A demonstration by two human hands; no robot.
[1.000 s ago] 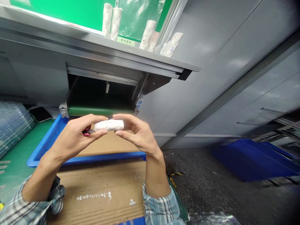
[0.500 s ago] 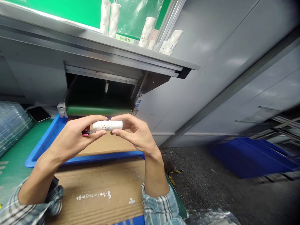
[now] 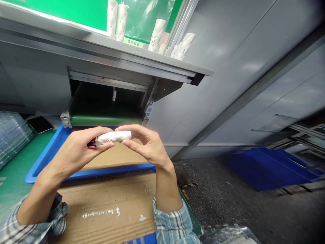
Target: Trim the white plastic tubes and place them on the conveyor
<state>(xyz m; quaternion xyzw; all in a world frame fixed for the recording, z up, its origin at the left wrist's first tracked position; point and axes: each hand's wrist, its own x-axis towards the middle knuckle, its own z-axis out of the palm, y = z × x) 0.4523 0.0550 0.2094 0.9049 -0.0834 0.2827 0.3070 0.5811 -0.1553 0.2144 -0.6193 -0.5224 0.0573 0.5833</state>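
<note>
Between my two hands a white cylinder (image 3: 115,136) with dark script lettering lies sideways, above the blue tray. My left hand (image 3: 82,146) pinches its left end between thumb and fingers. Also tucked in that hand is a small tool with a pointed dark metal tip and pinkish-red parts (image 3: 93,144); most of it is hidden by the palm. My right hand (image 3: 149,145) curls around the right end, fingers over the top and thumb at the lower edge.
A blue tray (image 3: 38,169) with a brown board sits below a green conveyor belt (image 3: 106,119), on which a small white piece (image 3: 114,95) stands. More white cylinders (image 3: 122,22) line the shelf above. Cardboard (image 3: 101,196) lies in front; a phone (image 3: 40,124) rests at left.
The white cylinder has turned about its length, so its lettering now shows along the lower edge. Both hands stay almost in place; the view has shifted slightly.
</note>
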